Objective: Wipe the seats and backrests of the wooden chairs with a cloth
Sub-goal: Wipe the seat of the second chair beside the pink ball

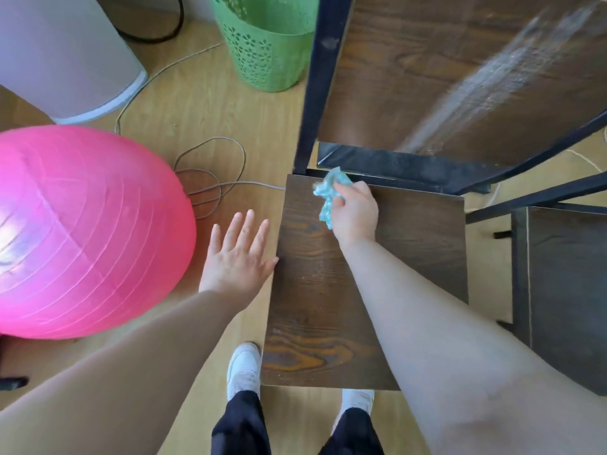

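A dark wooden chair seat (315,290) with a black metal frame lies right below me. My right hand (356,213) grips a crumpled light-blue cloth (330,195) at the seat's far left corner, close to the black frame bar. My left hand (238,254) hovers flat with spread fingers beside the seat's left edge; its thumb is at that edge. A second wooden chair seat (568,290) stands at the right. A dark wooden tabletop (460,77) with a pale streak fills the upper right.
A big pink exercise ball (82,231) sits on the floor at the left. A green perforated bin (269,41) and a white appliance (65,54) stand behind it. Grey cable (213,172) loops across the floor. My white shoes (244,369) are by the seat's near edge.
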`<state>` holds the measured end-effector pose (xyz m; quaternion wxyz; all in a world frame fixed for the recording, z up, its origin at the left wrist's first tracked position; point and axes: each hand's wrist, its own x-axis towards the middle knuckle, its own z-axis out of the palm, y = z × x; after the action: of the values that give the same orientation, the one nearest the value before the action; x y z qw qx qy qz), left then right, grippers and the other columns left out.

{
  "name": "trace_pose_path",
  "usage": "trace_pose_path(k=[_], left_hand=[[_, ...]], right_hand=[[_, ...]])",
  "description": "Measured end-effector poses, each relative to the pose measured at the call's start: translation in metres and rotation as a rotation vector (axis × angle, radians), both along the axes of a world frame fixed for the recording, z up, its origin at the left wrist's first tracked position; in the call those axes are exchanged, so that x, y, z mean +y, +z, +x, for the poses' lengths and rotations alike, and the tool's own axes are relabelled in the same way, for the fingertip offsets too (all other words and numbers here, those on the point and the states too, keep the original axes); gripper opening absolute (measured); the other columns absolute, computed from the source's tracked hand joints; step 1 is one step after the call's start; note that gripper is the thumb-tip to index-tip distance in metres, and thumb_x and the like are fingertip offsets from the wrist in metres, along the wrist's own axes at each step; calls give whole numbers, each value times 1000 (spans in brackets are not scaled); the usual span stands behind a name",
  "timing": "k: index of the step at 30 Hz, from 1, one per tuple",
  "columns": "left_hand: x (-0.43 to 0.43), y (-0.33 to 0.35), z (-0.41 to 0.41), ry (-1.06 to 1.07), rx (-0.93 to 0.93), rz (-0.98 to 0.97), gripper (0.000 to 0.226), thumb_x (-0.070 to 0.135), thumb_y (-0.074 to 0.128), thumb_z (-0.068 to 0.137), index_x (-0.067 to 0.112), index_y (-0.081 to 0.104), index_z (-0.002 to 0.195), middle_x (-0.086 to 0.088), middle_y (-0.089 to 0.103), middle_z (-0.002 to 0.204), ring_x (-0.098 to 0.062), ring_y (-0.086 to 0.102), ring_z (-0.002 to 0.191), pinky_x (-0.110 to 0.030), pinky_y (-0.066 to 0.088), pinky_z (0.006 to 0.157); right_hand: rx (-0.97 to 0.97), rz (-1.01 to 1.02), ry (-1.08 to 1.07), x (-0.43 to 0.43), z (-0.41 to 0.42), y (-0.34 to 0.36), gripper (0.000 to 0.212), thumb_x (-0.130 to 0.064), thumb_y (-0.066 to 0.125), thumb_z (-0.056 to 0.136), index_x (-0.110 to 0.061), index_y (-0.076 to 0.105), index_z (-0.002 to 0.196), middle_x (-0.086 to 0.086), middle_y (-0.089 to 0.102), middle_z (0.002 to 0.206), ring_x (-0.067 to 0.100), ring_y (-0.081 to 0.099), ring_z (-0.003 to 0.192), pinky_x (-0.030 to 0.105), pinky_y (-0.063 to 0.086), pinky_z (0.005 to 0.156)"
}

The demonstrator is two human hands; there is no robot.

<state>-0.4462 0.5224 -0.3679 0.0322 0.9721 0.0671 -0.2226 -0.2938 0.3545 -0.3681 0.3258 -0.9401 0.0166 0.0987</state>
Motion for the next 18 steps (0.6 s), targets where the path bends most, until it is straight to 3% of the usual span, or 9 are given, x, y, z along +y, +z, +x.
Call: trace_pose_path(k=[2,7,14,18], left_hand=[[17,-1,-3,-35,33,11,70,57,11,100,24,-17,156,-6,-19,165,-26,-18,151,-53,-1,122],[51,-2,-13,-55,86,26,69,47,22,104,22,-13,157,-8,-19,165,-28,-18,151,-53,-2,122],[75,-8,-27,33,104,21,66,46,21,104,22,-8,158,-7,-16,165,-26,-16,152,-50,-2,123],[72,-10,-32,72,90,0,65,47,23,104,23,-4,159,-6,-13,166,-25,-14,152,-49,-2,123]], right_hand=[[-16,0,97,20,-4,0,32,-6,55,94,-15,69,121,1,56,107,20,59,97,34,50,93],[28,18,292,51,-3,4,31,1,56,93,-11,71,117,0,55,107,13,55,96,17,42,86],[41,2,437,60,4,6,32,1,56,94,-15,73,114,2,57,107,12,53,94,14,40,83],[32,1,537,48,-18,6,31,2,54,94,-14,74,113,2,59,102,16,56,91,24,46,81]])
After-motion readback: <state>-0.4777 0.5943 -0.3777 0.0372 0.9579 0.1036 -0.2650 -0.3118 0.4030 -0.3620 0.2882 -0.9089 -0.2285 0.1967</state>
